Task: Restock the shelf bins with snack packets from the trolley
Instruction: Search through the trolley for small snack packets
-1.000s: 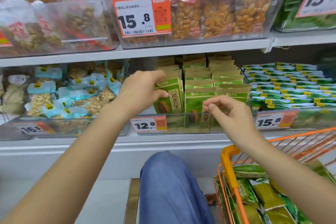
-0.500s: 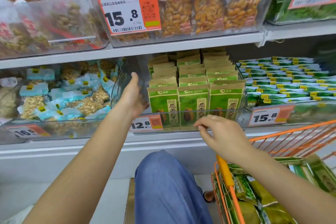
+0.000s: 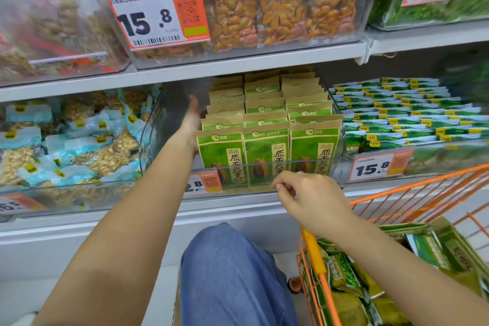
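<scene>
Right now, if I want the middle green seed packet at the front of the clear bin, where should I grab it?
Pinch the brown folded top edge of the middle green packet, coming from above. It stands upright, squeezed between packets on both sides, and the clear bin front wall covers its lower part, so only the top is free for a grip.

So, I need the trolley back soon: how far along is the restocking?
The middle bin looks done: three tidy rows of green sunflower seed packets. In hand: nothing; left hand reaches beside the rows, right hand hangs empty near the bin's front. Left: the trolley holds more green packets.
</scene>
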A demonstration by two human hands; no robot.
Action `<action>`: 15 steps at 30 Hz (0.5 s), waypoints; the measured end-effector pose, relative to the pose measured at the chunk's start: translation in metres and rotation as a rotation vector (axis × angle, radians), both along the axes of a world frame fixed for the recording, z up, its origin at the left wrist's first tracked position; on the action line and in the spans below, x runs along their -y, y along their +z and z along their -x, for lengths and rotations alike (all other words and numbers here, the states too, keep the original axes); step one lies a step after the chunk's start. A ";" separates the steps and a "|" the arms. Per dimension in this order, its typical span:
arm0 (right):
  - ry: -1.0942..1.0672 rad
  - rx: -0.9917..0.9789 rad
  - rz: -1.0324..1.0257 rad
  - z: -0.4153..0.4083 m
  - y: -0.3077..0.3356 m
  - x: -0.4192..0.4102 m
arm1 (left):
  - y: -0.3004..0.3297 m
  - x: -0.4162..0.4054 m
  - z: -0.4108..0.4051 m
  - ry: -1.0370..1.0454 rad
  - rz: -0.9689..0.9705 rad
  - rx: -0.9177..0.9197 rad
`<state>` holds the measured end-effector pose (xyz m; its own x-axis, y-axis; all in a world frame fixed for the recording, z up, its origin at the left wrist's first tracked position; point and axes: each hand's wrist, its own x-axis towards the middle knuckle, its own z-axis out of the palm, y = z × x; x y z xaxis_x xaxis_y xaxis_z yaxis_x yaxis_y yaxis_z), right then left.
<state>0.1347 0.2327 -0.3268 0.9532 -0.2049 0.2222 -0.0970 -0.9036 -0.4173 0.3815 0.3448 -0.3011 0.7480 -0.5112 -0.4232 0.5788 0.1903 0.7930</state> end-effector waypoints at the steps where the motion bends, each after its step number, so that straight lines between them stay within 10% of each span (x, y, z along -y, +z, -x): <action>1: 0.030 0.028 -0.021 0.001 0.001 0.001 | 0.005 -0.001 0.002 0.042 0.024 0.034; 9: -0.025 0.120 0.061 0.074 0.012 0.086 | 0.049 -0.035 0.078 0.331 -0.353 0.982; 15: -0.204 0.226 0.223 0.110 0.014 0.146 | 0.047 0.050 0.204 -0.271 -0.342 1.578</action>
